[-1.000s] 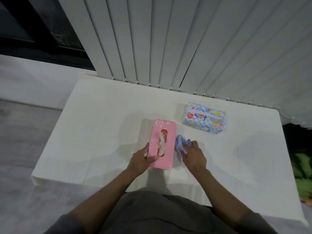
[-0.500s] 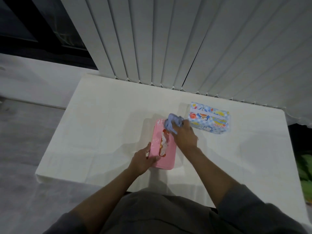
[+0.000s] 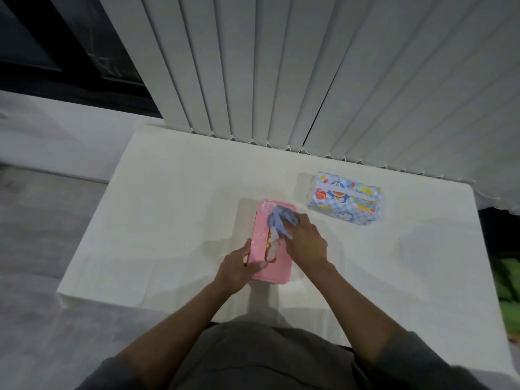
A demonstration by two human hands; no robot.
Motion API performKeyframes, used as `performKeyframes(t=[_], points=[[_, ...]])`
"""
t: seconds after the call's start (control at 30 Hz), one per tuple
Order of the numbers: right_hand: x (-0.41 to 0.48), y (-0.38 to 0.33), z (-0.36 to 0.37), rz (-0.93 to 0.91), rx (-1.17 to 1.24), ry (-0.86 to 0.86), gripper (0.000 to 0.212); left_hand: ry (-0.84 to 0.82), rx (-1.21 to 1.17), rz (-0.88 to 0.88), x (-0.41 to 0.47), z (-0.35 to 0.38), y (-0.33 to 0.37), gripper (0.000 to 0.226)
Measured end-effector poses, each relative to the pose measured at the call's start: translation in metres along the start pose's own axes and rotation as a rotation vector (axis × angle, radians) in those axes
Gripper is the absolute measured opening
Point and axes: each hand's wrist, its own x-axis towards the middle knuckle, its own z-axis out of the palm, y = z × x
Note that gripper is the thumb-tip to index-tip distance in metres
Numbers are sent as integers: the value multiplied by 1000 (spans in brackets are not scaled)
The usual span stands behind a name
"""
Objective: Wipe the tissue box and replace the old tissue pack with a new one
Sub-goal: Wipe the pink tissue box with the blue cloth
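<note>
A pink tissue box (image 3: 260, 243) lies lengthwise in the middle of the white table (image 3: 168, 209), with white tissue (image 3: 272, 249) poking out of its top slot. My left hand (image 3: 239, 267) grips the box's near left corner. My right hand (image 3: 305, 243) presses a crumpled blue cloth (image 3: 280, 220) onto the far half of the box's lid. A new tissue pack (image 3: 344, 198), blue with cartoon prints, lies on the table to the back right of the box, apart from it.
Grey vertical blinds (image 3: 309, 80) hang right behind the table's far edge. A dark window (image 3: 56, 46) is at the back left. Grey floor (image 3: 36, 249) lies left of the table, and something green (image 3: 510, 288) sits at the far right.
My right hand carried the blue cloth from the table beside the box up to its far end, then onto the lid. My left hand stayed on the box.
</note>
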Motion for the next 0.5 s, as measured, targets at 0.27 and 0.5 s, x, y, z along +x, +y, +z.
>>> performKeyframes(t=[0.27, 0.5], points=[[31, 5, -6, 66, -33, 19, 40, -11, -23, -5, 0, 1, 2, 65], [2, 9, 5, -15, -79, 1, 40, 2, 9, 17, -1, -1, 0, 64]])
